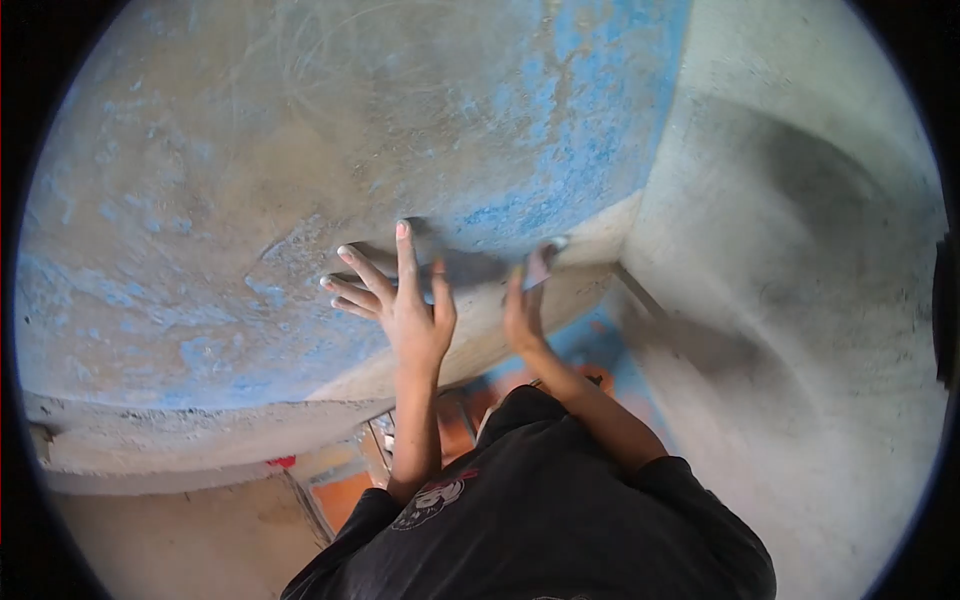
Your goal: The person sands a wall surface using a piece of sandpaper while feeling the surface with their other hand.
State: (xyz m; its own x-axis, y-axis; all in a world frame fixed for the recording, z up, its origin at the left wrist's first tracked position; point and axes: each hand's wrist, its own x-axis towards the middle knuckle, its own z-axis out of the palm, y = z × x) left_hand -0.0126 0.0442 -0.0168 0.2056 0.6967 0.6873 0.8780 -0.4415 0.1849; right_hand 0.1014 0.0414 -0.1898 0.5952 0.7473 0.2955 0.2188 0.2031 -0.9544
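Note:
My left hand [398, 295] rests with its fingers spread against a wall [330, 130] of worn grey-brown and blue paint. Pale dust coats its fingertips. To the right, my right hand [522, 312] is raised near the same wall, smeared by motion. Its fingers are closed on a small flat greyish piece [540, 265] that looks like folded sandpaper. Blur hides its exact kind, and I cannot tell whether it touches the wall.
A pale plastered wall [780, 250] meets the painted one at a corner on the right. Along the painted wall's lower edge runs a rough ledge [200, 440]. Below lie orange and blue surfaces, thin bars and a small red thing [282, 462].

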